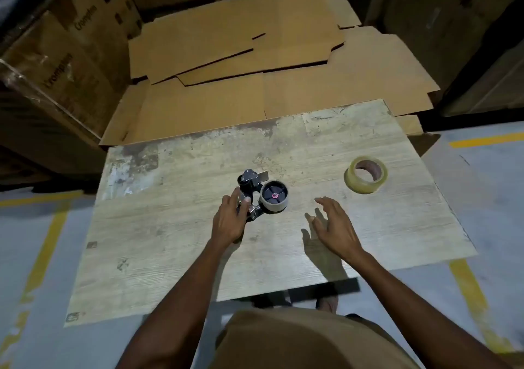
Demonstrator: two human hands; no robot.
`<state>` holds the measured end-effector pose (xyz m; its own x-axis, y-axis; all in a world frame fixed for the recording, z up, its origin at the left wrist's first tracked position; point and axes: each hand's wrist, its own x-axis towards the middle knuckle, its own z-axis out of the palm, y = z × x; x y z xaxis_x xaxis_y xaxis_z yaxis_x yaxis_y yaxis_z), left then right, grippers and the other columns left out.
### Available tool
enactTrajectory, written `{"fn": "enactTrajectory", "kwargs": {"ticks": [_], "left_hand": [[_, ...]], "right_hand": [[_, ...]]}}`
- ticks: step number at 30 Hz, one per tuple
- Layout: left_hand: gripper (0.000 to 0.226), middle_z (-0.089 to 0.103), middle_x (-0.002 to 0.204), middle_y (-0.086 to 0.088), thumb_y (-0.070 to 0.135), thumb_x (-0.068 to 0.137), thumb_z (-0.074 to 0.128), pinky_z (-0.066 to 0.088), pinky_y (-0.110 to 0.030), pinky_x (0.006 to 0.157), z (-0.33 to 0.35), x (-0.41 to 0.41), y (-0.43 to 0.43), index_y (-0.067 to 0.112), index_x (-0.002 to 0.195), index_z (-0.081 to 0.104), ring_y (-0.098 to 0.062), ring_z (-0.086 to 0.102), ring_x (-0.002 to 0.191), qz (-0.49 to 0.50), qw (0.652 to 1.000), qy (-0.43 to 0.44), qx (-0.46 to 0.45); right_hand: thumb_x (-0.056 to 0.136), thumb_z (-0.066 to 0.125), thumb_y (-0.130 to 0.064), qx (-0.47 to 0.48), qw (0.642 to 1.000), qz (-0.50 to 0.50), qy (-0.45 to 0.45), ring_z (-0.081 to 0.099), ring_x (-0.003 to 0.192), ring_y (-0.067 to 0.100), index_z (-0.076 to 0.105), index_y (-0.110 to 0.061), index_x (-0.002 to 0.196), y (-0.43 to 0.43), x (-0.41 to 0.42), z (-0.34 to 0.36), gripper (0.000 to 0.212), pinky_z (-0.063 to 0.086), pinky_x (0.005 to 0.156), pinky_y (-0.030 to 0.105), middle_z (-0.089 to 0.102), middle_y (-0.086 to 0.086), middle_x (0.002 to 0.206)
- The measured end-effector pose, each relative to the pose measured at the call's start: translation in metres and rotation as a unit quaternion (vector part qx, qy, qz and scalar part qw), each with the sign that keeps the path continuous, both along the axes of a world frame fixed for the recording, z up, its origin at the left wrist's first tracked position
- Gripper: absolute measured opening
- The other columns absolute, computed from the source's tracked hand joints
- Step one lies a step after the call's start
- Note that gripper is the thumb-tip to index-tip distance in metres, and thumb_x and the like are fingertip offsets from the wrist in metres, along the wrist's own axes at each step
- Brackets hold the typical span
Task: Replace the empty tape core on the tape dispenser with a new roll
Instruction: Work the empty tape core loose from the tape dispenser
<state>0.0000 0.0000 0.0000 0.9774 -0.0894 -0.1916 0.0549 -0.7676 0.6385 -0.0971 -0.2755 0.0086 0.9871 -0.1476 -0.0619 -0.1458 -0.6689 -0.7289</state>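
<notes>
A black tape dispenser (251, 187) lies on its side near the middle of the worn wooden table (175, 255). An empty grey core (274, 202) sits on its wheel, with a pink hub showing. My left hand (231, 221) grips the dispenser's handle end. To the right of the core, my right hand (333, 227) hovers just above the table with fingers spread, holding nothing. A new roll of clear tape (365, 174) lies flat at the table's right side, apart from both hands.
Flattened cardboard sheets (255, 65) are stacked beyond the table's far edge. Printed cartons (65, 62) stand at the left, dark cartons at the right. Grey floor with yellow lines (45, 249) surrounds the table.
</notes>
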Motion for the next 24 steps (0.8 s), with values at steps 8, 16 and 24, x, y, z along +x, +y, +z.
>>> {"fn": "enactTrajectory", "kwargs": {"ticks": [8,16,24], "left_hand": [[0.059,0.065,0.13,0.012,0.076,0.101,0.031,0.054,-0.047,0.095,-0.034,0.007,0.026,0.047,0.15,0.041,-0.013,0.062,0.117,-0.073,0.994,0.01,-0.076],[0.052,0.063,0.122,0.009,0.068,0.103,0.037,0.05,-0.038,0.09,-0.03,-0.004,0.04,0.034,0.138,0.055,-0.014,0.06,0.111,-0.121,0.989,-0.004,-0.082],[0.051,0.063,0.115,0.011,0.066,0.105,0.034,0.048,-0.032,0.083,-0.026,-0.015,0.043,0.033,0.138,0.054,-0.009,0.059,0.105,-0.126,0.989,-0.035,-0.072]], "right_hand": [[0.097,0.068,-0.023,-0.015,0.998,-0.063,0.017,0.054,0.111,0.012,0.052,-0.013,0.144,0.026,-0.017,0.005,0.05,0.045,0.089,0.027,0.055,0.007,0.141],[0.099,0.065,-0.028,0.0,0.999,-0.047,0.018,0.054,0.111,0.013,0.048,-0.017,0.148,0.046,-0.006,0.007,0.052,0.052,0.088,0.034,0.053,0.006,0.145],[0.094,0.073,-0.025,-0.012,0.999,0.006,0.036,0.057,0.125,0.024,0.045,-0.016,0.15,0.063,0.025,0.005,0.063,0.051,0.096,0.036,0.052,0.008,0.146]]}}
